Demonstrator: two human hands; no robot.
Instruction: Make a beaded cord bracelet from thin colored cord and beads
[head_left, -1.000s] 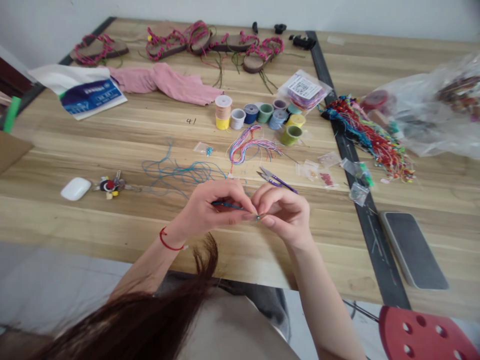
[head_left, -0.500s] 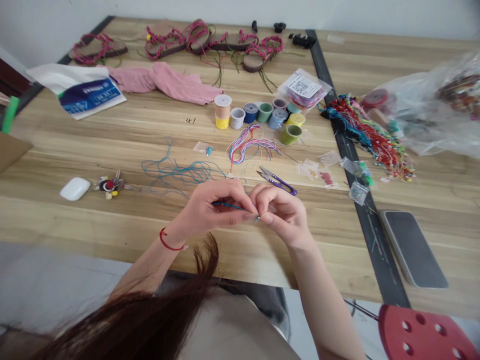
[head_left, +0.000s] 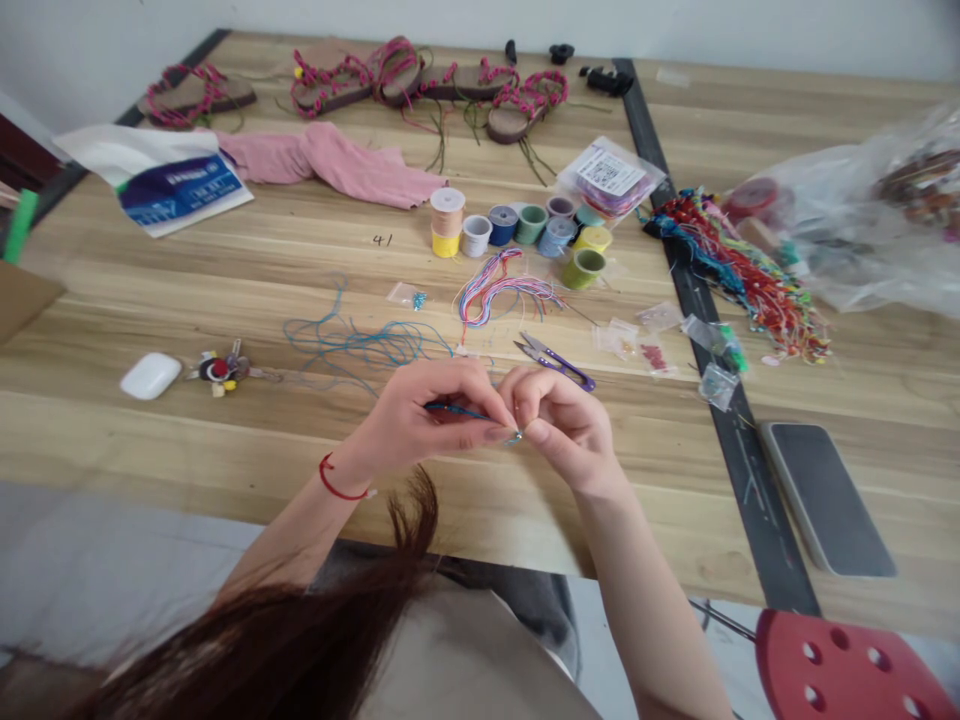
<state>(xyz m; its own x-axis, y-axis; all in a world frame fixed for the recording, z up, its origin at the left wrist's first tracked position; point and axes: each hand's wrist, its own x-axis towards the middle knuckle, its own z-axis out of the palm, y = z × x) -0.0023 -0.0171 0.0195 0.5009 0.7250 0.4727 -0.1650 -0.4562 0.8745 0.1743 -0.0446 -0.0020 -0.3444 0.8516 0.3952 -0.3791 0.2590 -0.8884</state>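
My left hand (head_left: 439,415) is closed in a pinch on a dark blue cord (head_left: 459,410), which runs across inside the fingers toward the thumb tip. Touching or nearly touching it, my right hand (head_left: 566,425) pinches with thumb and forefinger at a tiny shiny bluish bead (head_left: 518,437) between the two sets of fingertips. How the cord and the bead are joined is too small to tell. Loose blue threads (head_left: 375,342) spread on the table beyond the left hand. Purple-handled thread snips (head_left: 559,365) lie just behind the right hand.
Several thread spools (head_left: 530,224) stand mid-table behind a multicoloured thread bundle (head_left: 495,290). Small bead bags (head_left: 652,355) and a heap of braided cords (head_left: 750,275) lie to the right, a phone (head_left: 825,495) nearer. At left are a white case (head_left: 151,376) and a key bunch (head_left: 220,370).
The right fingertips have shifted very slightly, and a little more of the bead shows between the hands. The left hand keeps its place, and the table things stay as they were.
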